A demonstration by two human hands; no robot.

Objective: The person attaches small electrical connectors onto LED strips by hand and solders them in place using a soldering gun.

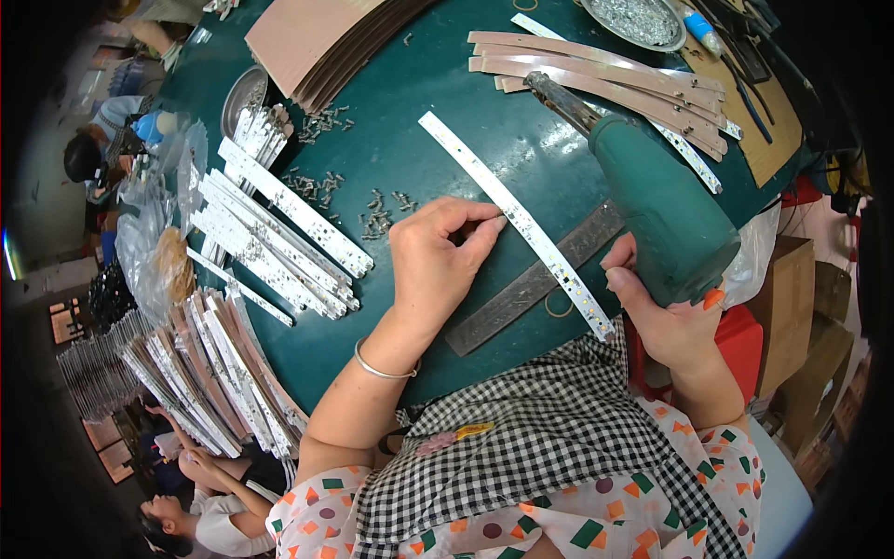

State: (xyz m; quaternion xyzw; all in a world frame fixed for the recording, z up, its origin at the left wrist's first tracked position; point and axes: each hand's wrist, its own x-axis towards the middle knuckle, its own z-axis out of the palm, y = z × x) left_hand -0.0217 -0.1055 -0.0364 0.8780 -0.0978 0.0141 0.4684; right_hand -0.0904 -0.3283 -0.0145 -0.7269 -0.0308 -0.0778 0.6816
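Pinching the near edge of a white strip (526, 226) slanted across the dark bar (494, 317), left hand (436, 247) narrow-gripped; right hand (670, 321) closed round a green handheld tool (661, 205) beside the bar's right end, loose metal pieces (377, 214) left of the bar.

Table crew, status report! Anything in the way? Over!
Left hand holding white strip by edge. Right hand gripping green tool. Strip crosses dark bar. Loose metal bits near left hand.

Passable over green tabletop (428, 79), upper centre of frame. Blocked left by white strips (291, 203), right by green tool (663, 200), upper right by brown strips (605, 79).
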